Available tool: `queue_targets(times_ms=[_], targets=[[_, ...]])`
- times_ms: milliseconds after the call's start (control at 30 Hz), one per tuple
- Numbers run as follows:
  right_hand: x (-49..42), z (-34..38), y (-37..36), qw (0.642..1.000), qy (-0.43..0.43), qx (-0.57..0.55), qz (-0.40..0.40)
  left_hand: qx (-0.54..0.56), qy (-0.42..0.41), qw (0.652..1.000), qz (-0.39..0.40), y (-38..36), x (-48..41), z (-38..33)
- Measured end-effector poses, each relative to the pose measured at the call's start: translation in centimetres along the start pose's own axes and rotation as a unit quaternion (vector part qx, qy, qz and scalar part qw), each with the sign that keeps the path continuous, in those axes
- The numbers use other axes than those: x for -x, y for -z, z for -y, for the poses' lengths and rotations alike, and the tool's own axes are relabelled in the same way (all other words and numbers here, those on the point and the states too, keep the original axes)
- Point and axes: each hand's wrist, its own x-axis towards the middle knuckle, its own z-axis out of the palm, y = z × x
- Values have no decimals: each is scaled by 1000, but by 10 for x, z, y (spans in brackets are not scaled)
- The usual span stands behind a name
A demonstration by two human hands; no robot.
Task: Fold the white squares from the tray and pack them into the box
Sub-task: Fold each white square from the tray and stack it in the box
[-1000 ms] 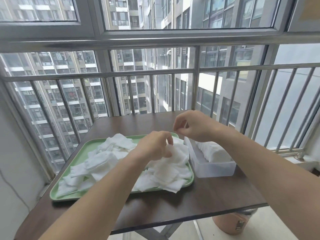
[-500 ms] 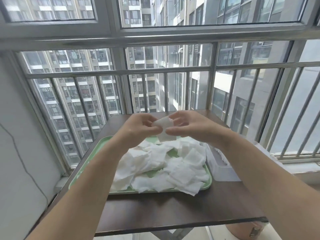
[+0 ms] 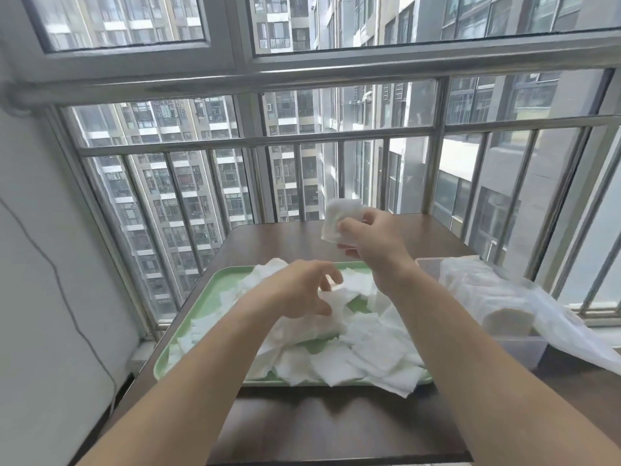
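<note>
Right hand point(image 3: 373, 240) is up above the tray's far edge, thumb and fingers clamped on one white square point(image 3: 341, 220). It looks part-folded, can't say how far. Left hand point(image 3: 302, 292) is low over the tray's middle, fingers curled down into the pile of squares point(image 3: 369, 351). Whether it has a pinch on one, can't tell.

Green tray point(image 3: 215, 297) is heaped w/ loose squares, a few hanging over its near-right rim. Clear box point(image 3: 519, 346) sits just right of the tray w/ what looks like a folded stack point(image 3: 504, 317) inside. Crinkly plastic film point(image 3: 571, 331) is draped on the box's side away from the tray. All of it's on the brown table point(image 3: 336, 428).

Handling: the squares look feather-light, thin and limp, zero stiffness. They prob. cling together, so a grab from the heap may lift two. Best hold is a fingertip pinch at a corner or edge, both hands for the crease. They're not fragile as such, but a fold could spring open if released. So carry it pinched to the box right of the tray and press it in w/o loosening.
</note>
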Motion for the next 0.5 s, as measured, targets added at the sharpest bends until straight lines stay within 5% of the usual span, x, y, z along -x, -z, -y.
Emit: queue_targets(times_ms=[200, 500], targets=[[-4, -19, -3, 1000, -11, -13, -4, 0, 6, 999, -39, 9, -3, 11], [-4, -36, 4, 1000, -15, -22, -2, 243, -52, 965, -86, 25, 11, 31]])
